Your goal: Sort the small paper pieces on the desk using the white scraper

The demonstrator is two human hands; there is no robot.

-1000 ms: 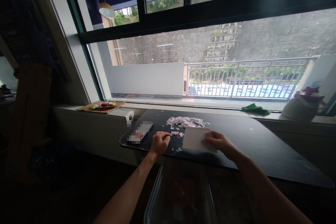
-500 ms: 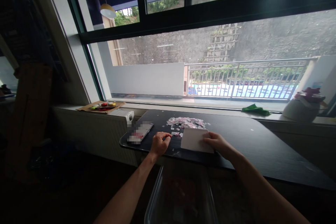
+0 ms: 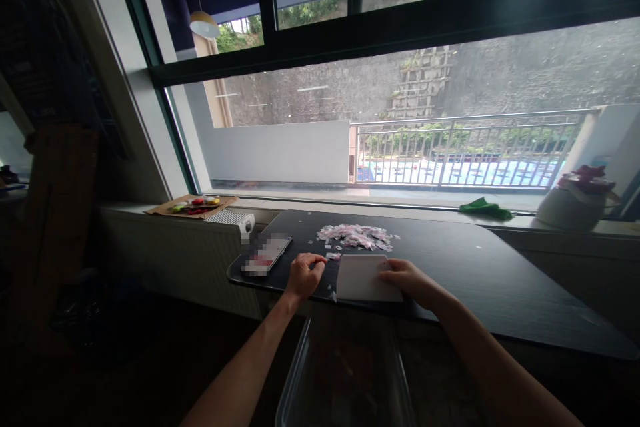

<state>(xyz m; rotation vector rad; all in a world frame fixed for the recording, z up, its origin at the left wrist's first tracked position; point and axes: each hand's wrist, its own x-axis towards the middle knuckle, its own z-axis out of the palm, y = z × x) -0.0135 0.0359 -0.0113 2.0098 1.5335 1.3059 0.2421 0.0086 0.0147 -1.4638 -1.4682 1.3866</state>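
My right hand point(image 3: 403, 277) grips the right edge of a flat white card point(image 3: 367, 278) with rounded corners, tilted at the front edge of the dark table point(image 3: 435, 247). A few small paper bits lie by the card's left side, at the table edge. My left hand point(image 3: 305, 275) is closed with its fingers curled, left of the card; what it holds, if anything, is hidden. Beyond both hands spreads a heap of small white and pinkish paper pieces point(image 3: 355, 235). Below the table edge stands a clear plastic bin point(image 3: 295, 370), its contents dim.
A phone-like object point(image 3: 277, 253), partly pixelated, lies on the table's left end. Along the sill are a cardboard sheet point(image 3: 163, 208) with colourful items, a green cloth point(image 3: 485, 209) and a pale sack-like object point(image 3: 570, 207). A radiator point(image 3: 185, 247) stands at left.
My right hand has drawn the white card toward me and slightly left, to the table's front edge. Paper bits have shifted to that edge. My left hand stays almost still.
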